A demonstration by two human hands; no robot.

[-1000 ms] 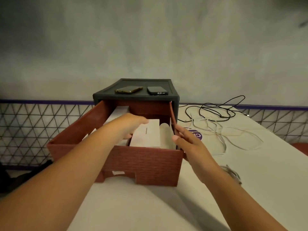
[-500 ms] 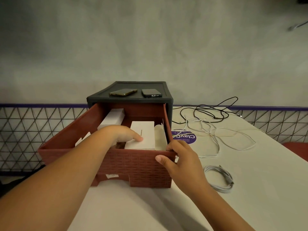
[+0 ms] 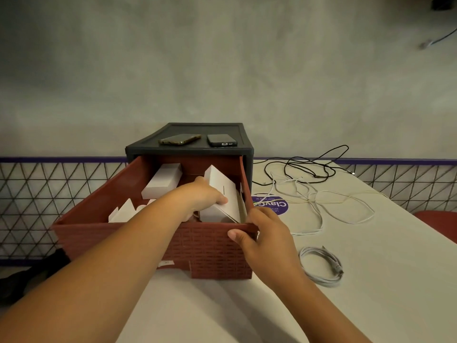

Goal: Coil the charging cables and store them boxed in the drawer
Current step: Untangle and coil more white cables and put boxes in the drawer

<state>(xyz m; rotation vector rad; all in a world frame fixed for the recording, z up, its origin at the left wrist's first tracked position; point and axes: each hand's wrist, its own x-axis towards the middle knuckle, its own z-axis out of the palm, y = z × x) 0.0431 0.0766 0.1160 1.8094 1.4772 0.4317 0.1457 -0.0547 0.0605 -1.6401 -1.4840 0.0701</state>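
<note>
The left arm reaches forward from the lower left, over the front wall and into the open drawer [image 3: 210, 248]. The left hand [image 3: 202, 196] curls round the near edge of a white box [image 3: 220, 189], thumb on its top face and fingers tucked beneath. The box is smooth flat cardboard and sits inside the drawer tilted, its far end raised.

The right arm comes in from the lower right, wrist bent. The right hand [image 3: 262, 233] grips the drawer's front right corner, with its thumb pressed on the outer face and its fingers hooked over the rim.

The drawer is reddish-brown plastic with a woven, brick-like pattern on its front. It is pulled out of a dark grey housing [image 3: 188, 149].

Left of the left hand lies a second white box [image 3: 163, 180], and jagged white card pieces [image 3: 126, 212] lie nearer the person.

Just right of the right hand, a coiled white cable [image 3: 321, 266] rests on the pale desk [image 3: 371, 293]. Beyond that hand, loose white cables [image 3: 309, 194] and a black cable [image 3: 309, 167] lie tangled.
</note>
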